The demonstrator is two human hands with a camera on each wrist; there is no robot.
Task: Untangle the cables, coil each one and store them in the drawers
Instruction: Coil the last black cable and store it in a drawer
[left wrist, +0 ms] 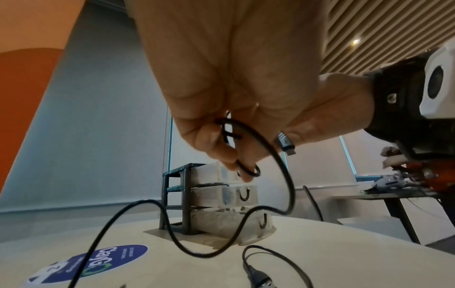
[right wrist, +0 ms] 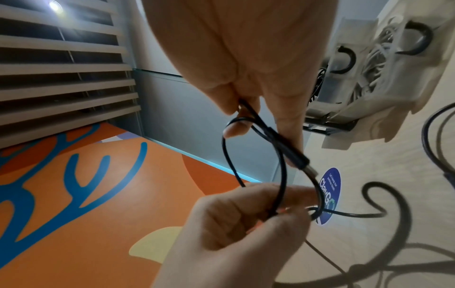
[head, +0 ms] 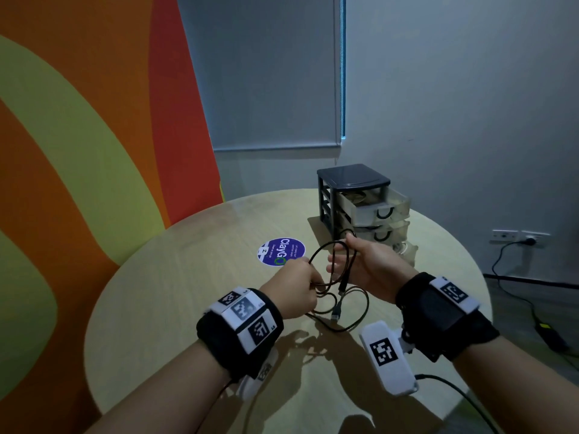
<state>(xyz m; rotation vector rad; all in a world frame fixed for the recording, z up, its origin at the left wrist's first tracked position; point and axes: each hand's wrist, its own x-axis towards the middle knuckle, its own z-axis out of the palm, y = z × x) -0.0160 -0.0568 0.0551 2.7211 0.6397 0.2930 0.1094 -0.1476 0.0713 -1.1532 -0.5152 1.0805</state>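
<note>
A black USB cable [head: 332,270] hangs in loose loops between my two hands above the round table [head: 188,292]. My left hand [head: 308,281] pinches the gathered loops [left wrist: 246,167] on the left side. My right hand [head: 351,245] pinches the cable near its plug [right wrist: 302,161] between thumb and fingers [right wrist: 288,120]. Another plug [head: 336,314] dangles below, and the slack [left wrist: 197,255] trails on the tabletop. The black drawer unit [head: 326,198] stands just behind my right hand, its clear top drawer [head: 372,211] pulled out.
The bottom drawer [right wrist: 369,68] holds white cables. A blue round sticker [head: 282,250] lies on the table left of the unit. At the right, beyond the table edge, a wall socket [head: 529,241] feeds a power brick [head: 548,333] on the floor.
</note>
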